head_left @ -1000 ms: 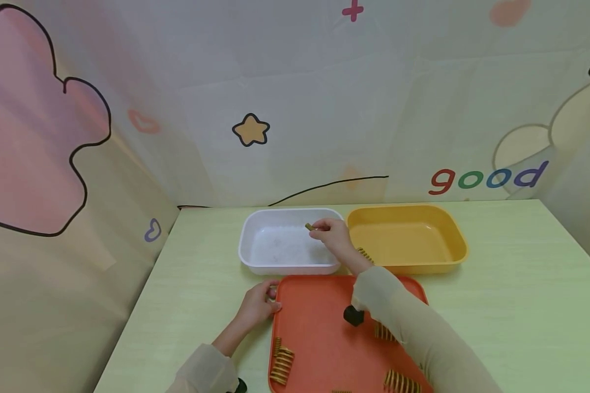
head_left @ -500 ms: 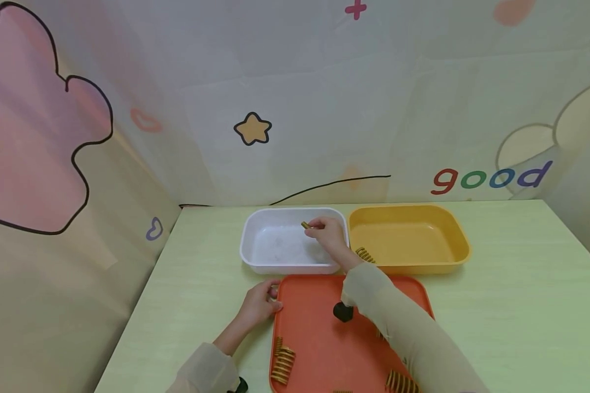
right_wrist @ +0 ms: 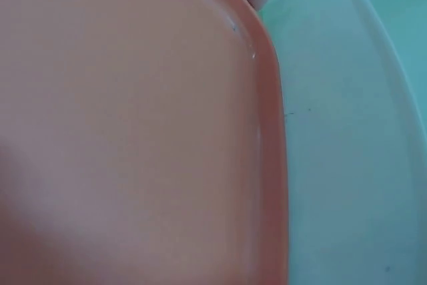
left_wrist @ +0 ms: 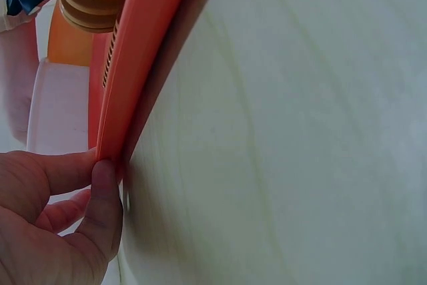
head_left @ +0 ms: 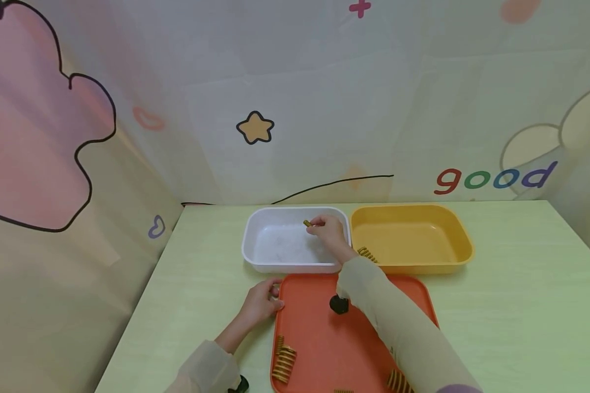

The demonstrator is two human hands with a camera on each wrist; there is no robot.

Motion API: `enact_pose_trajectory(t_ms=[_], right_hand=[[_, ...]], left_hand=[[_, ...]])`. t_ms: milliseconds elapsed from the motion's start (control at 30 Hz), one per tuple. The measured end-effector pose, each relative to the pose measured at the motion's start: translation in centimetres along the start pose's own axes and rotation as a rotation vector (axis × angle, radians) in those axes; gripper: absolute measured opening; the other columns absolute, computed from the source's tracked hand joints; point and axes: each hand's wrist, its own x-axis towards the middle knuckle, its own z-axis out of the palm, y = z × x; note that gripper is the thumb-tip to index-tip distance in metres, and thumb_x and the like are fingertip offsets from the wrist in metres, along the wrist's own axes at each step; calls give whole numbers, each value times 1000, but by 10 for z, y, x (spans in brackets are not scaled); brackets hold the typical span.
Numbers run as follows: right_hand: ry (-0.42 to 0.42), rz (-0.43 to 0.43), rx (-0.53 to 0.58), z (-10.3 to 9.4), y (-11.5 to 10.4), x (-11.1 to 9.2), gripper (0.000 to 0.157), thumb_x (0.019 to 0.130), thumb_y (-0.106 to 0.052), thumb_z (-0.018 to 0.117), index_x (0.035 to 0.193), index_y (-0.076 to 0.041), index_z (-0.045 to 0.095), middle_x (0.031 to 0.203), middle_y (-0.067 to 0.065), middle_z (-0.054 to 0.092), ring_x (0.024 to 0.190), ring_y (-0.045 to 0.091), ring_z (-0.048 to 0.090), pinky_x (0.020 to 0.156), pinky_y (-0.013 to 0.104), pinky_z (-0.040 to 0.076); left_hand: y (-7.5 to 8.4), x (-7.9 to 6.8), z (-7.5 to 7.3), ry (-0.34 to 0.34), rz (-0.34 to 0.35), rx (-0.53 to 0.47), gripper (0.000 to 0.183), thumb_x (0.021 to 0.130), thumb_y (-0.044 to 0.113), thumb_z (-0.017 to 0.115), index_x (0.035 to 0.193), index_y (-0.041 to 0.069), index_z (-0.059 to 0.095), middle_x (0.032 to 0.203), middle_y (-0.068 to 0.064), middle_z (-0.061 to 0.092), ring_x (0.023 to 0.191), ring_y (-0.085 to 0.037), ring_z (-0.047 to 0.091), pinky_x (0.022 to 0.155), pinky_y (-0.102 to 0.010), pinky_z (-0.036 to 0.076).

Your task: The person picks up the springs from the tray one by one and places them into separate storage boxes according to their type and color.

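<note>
Over the white tray [head_left: 295, 269], my right hand [head_left: 328, 232] pinches a small gold piece [head_left: 307, 223] that looks like a short coil spring; the fingers cover part of it. My left hand [head_left: 258, 303] pinches the left rim of the red tray [head_left: 319, 316] between thumb and fingers, also plain in the left wrist view. Along the red tray's left side lie a thick gold spring [head_left: 284, 364] and a thinner spring [head_left: 280, 344]. Another thick spring [head_left: 398, 380] shows at the lower right, partly behind the right sleeve.
A yellow tray [head_left: 423, 269] stands right of the white one, with a gold spring [head_left: 367, 254] in its near left corner. Another spring [head_left: 344, 391] is cut off at the bottom edge. The pale green table [head_left: 516, 284] surrounds the trays, with a printed cloth behind.
My right hand and forearm have shifted slightly left over the white tray, still pinching the small spring. The spring in the yellow tray shows more fully. The left hand keeps its hold on the rim.
</note>
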Motion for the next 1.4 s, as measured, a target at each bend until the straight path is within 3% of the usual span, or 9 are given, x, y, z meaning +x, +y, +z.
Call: enact_pose_trajectory(t_ms=[333, 600, 800, 1400], right_hand=[[11, 1, -43, 2, 5, 7, 15, 74, -8, 67, 88, -2, 64, 86, 9, 59, 71, 17, 48, 58, 20, 38], [-18, 35, -69, 2, 5, 5, 13, 74, -6, 67, 87, -3, 63, 84, 7, 58, 73, 17, 48, 60, 20, 39], [-35, 2, -109, 3, 8, 6, 13, 73, -5, 67, 85, -2, 64, 80, 7, 58, 70, 16, 48, 57, 19, 38], [-162, -42, -231, 5, 12, 4, 14, 71, -10, 70, 82, -3, 64, 76, 6, 58, 67, 16, 48, 55, 20, 37]], left_hand=[[2, 1, -2, -9, 1, -17, 44, 70, -8, 63, 112, -3, 53, 79, -10, 52, 56, -10, 43, 48, -20, 41], [0, 1, 0, -21, -19, -33, 45, 70, -8, 62, 114, -3, 52, 79, -9, 51, 58, -10, 45, 49, -21, 43], [0, 0, 0, -21, -20, -32, 45, 70, -8, 62, 113, -3, 52, 80, -10, 51, 57, -10, 44, 49, -21, 43], [-3, 0, 0, -10, -17, -16, 44, 70, -7, 63, 113, -3, 53, 80, -9, 52, 58, -10, 44, 49, -20, 41]])
